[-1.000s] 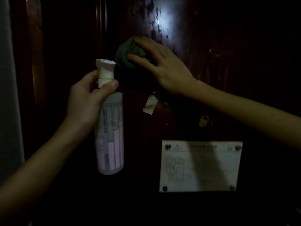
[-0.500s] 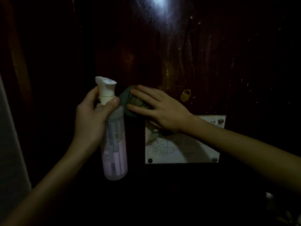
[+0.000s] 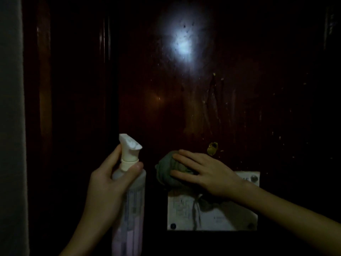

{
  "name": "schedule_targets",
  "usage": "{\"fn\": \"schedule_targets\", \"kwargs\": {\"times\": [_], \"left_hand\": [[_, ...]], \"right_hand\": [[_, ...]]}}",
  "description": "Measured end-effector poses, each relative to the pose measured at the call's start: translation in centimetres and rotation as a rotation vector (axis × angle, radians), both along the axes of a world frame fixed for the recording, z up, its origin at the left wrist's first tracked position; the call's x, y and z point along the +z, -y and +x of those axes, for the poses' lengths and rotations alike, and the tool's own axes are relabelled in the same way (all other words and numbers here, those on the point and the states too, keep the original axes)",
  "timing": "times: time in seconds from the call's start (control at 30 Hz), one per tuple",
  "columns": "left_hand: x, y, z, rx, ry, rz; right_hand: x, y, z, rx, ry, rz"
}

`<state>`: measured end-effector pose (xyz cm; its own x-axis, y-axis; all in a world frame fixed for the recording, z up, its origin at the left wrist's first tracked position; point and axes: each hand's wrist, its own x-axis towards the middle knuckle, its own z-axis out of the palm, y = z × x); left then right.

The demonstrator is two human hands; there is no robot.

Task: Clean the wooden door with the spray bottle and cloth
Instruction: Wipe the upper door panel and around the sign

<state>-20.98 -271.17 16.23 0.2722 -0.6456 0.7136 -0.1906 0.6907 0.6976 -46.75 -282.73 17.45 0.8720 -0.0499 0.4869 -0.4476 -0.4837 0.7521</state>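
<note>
The dark wooden door (image 3: 184, 100) fills the view, streaked and speckled, with a bright reflection near the top. My left hand (image 3: 107, 180) grips the neck of a pale spray bottle (image 3: 130, 206) with a white nozzle, held upright in front of the door. My right hand (image 3: 206, 172) presses a bunched green cloth (image 3: 166, 171) flat against the door with straight fingers, just above a white plate. A thread of the cloth hangs down over that plate.
A white screwed-on sign plate (image 3: 212, 215) sits on the door under my right hand. A small yellowish blob (image 3: 212, 148) sticks to the door above my fingers. A pale wall edge (image 3: 11, 126) runs down the far left, beside the door frame.
My right hand and the cloth have slid down the door from high up to just above the sign plate. The bottle sits lower in view too, as the camera tilted upward.
</note>
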Motion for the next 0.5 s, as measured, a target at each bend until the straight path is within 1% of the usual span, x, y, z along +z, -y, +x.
{"fn": "schedule_targets", "kwargs": {"times": [0.2, 0.33, 0.4, 0.5], "left_hand": [[3.5, 1.4, -0.5, -0.042, -0.029, -0.052], [7.0, 2.4, -0.9, -0.039, -0.027, -0.104], [8.7, 2.9, -0.9, -0.035, -0.044, -0.137], [11.1, 3.5, -1.3, -0.047, -0.063, -0.161]], "right_hand": [[4.0, 0.3, -0.6, -0.092, -0.09, -0.13], [6.7, 0.6, -0.4, -0.119, -0.097, -0.139], [8.1, 0.9, -0.2, -0.118, -0.064, -0.161], [12.0, 1.4, 0.4, -0.1, 0.051, -0.25]]}}
